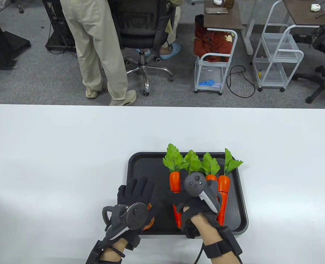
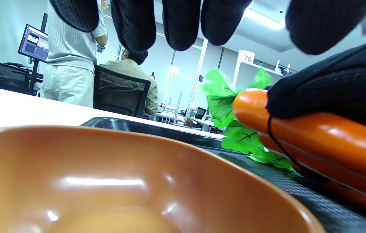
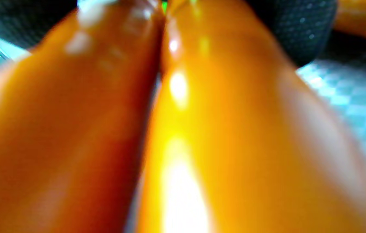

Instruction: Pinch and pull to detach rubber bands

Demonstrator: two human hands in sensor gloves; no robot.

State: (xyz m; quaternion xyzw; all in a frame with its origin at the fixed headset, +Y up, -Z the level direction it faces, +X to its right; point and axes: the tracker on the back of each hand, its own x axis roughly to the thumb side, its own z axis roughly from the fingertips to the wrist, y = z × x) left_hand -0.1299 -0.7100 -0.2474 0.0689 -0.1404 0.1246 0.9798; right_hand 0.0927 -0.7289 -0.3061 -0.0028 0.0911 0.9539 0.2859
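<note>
1. On the black tray (image 1: 135,165), which sat on the white desk (image 1: 55,154), a bunch of toy carrots (image 1: 175,182) lay with their green leaves (image 1: 174,159) toward the tray's far edge and their tips toward its near edge, so their long axis ran from near to far.
2. The right hand (image 1: 199,202) rested on top of the bunch over the tray's near right part, gripping the carrots; the right wrist view showed only two orange bodies pressed side by side, blurred.
3. A thin black rubber band (image 2: 278,142) circled the carrots just behind the leafy end, as the left wrist view showed, with the right glove pressing on the carrot beside it.
4. The left hand (image 1: 137,194) hovered over the tray's near left part, above an orange bowl (image 2: 105,181); its fingertips (image 2: 183,22) hung loosely spread and held nothing.
5. The band lay to the right of the left hand and a little farther up the tray, across the carrots' long axis, so the free left hand looked like the one to pinch it while the right steadied the bunch.
6. The pull would probably have to run along the carrots, and whether toward the leaves or the tips could not be judged; no band was visible in the table view.
</note>
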